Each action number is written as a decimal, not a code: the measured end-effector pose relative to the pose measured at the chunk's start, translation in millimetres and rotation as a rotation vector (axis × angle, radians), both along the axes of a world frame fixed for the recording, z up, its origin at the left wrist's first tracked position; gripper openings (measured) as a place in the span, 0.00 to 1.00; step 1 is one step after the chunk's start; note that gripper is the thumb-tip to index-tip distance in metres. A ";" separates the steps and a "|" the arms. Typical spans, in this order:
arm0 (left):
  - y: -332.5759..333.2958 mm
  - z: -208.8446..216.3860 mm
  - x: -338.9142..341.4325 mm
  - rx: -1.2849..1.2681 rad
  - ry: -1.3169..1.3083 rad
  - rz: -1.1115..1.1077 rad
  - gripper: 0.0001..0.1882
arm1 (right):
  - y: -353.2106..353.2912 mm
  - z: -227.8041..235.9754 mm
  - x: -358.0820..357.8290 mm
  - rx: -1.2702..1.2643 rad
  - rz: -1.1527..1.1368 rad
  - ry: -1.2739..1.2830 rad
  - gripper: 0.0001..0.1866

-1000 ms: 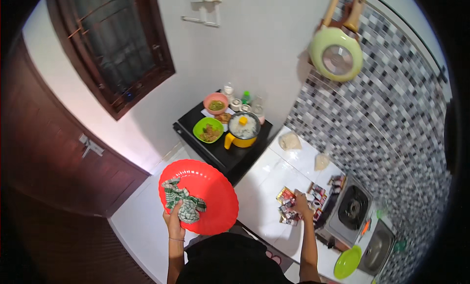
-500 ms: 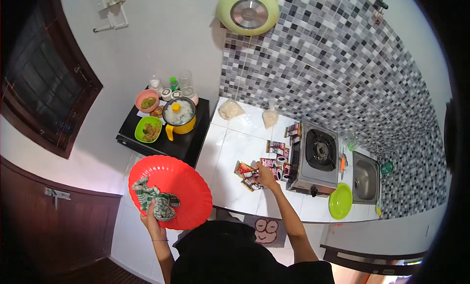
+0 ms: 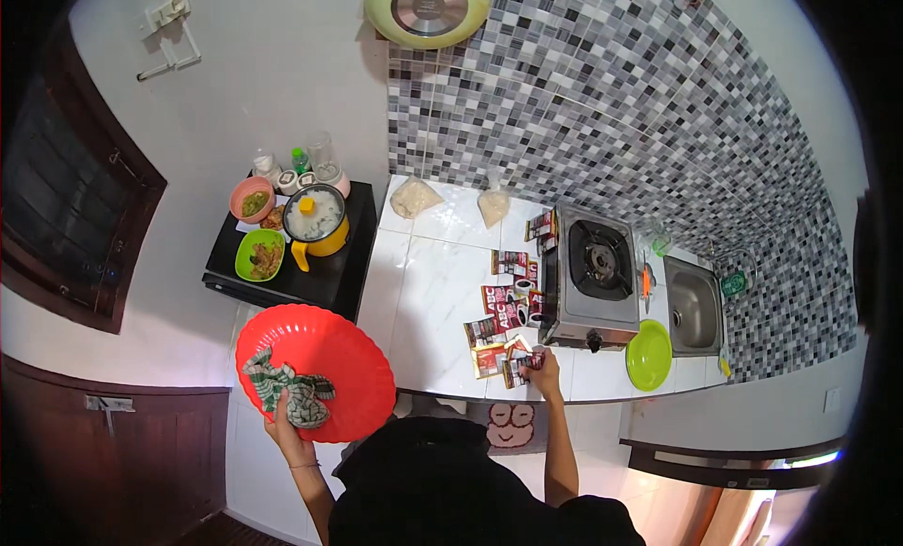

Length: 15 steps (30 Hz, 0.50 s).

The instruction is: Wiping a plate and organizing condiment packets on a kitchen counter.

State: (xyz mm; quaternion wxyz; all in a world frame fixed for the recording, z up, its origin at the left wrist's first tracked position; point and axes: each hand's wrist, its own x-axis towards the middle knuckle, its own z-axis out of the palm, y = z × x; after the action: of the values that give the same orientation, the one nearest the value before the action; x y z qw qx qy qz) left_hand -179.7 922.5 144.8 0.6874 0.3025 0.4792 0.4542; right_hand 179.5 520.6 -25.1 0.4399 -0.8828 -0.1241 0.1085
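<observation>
My left hand (image 3: pixel 289 430) grips the rim of a round red plastic tray (image 3: pixel 353 358) with a scalloped edge, its thumb over the near left side. On the tray lies a crumpled green-and-white checked cloth (image 3: pixel 307 403), touching or close to the thumb. At the counter's front edge, my right hand (image 3: pixel 546 377) has its fingers closed on a dark coffee sachet (image 3: pixel 517 368). Under and beside this lie a red and yellow sachet (image 3: pixel 488 362) and more sachets (image 3: pixel 484 333), spread on the white tiles left of the stove.
A gas stove (image 3: pixel 594 273), a green plate (image 3: pixel 649 356) and a steel sink (image 3: pixel 694 306) stand to the right. Two clear bags (image 3: pixel 414 199) rest at the back. On the black cabinet (image 3: pixel 334 292) are a yellow pot of rice (image 3: pixel 318 224), bowls of food (image 3: pixel 260 255) and jars.
My right hand has moved right and nearer the counter's front edge; the red and yellow sachet now lies on the counter. The whole view has shifted slightly; my left hand still holds the tray.
</observation>
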 end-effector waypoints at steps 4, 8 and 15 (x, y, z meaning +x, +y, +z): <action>-1.0 2.9 11.3 -0.001 0.018 -0.056 0.19 | -1.2 -5.0 -11.2 -0.227 -0.119 -0.253 0.41; -6.9 20.5 20.7 -0.006 0.030 -0.093 0.20 | 11.3 13.8 -26.1 -0.246 -0.186 -0.247 0.44; -13.2 18.5 30.6 0.000 0.014 -0.092 0.19 | 55.1 80.3 -30.9 -0.121 -0.142 -0.464 0.31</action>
State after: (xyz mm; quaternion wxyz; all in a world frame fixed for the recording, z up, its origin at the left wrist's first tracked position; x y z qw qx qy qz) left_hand -149.1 909.2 163.3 0.7042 0.3277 0.4696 0.4199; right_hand 148.7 575.7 55.2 0.3524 -0.9153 -0.1528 -0.1211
